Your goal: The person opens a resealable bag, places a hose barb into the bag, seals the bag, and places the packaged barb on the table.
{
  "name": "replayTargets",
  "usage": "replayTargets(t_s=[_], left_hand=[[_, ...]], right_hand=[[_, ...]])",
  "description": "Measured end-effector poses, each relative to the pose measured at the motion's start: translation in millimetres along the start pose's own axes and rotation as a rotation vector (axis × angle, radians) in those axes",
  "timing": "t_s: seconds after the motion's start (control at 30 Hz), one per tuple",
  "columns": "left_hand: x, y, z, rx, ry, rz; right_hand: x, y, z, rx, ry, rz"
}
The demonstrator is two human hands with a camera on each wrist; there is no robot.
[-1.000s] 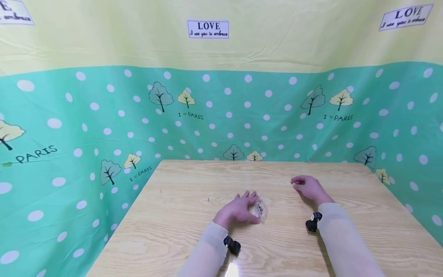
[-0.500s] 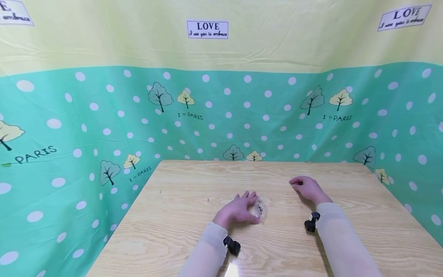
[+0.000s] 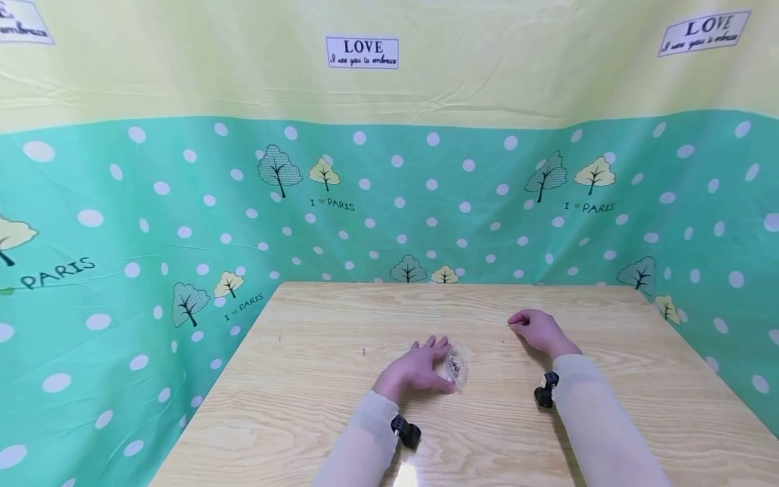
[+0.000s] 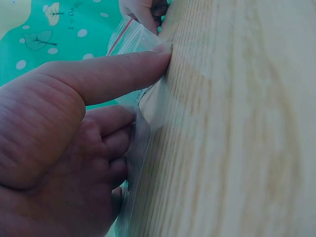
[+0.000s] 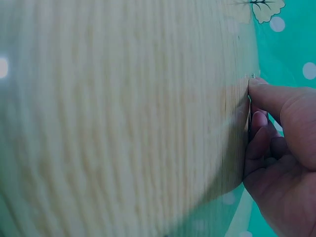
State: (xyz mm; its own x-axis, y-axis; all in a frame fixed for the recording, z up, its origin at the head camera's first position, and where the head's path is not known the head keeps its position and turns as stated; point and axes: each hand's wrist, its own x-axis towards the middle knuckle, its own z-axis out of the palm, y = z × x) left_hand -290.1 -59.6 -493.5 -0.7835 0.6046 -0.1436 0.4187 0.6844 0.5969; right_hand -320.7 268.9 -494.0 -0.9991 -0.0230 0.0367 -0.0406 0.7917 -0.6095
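Observation:
A clear zip bag lies on the wooden table with small dark pieces or dark print showing through it; I cannot tell which. My left hand rests on the bag with fingers spread. In the left wrist view its straight thumb presses the plastic beside the red zip line. Farther back and to the right, my right hand pinches a tiny shiny piece between thumb and forefinger, close to the tabletop. Most of that piece is hidden by the fingertips, so its kind is unclear.
The light wooden table reaches back to a green dotted curtain on several sides. Tiny dark specks, such as one speck left of the bag, mark the tabletop. Each wrist wears a small black camera.
My right hand has turned slightly, and the small piece at its fingertips shows less. The left hand keeps its place on the bag. The whole head view has shifted a little.

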Motion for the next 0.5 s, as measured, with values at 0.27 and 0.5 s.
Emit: replayTargets(t_s=[0.27,0.5], left_hand=[[0.2,-0.5,0.1,-0.001,0.003,-0.006],[0.8,-0.3,0.0,0.009,0.004,0.003]], right_hand=[[0.1,-1.6,0.2,-0.014,-0.017,0.013],[-2.5,-5.1,-0.8,-0.021,-0.022,0.003]])
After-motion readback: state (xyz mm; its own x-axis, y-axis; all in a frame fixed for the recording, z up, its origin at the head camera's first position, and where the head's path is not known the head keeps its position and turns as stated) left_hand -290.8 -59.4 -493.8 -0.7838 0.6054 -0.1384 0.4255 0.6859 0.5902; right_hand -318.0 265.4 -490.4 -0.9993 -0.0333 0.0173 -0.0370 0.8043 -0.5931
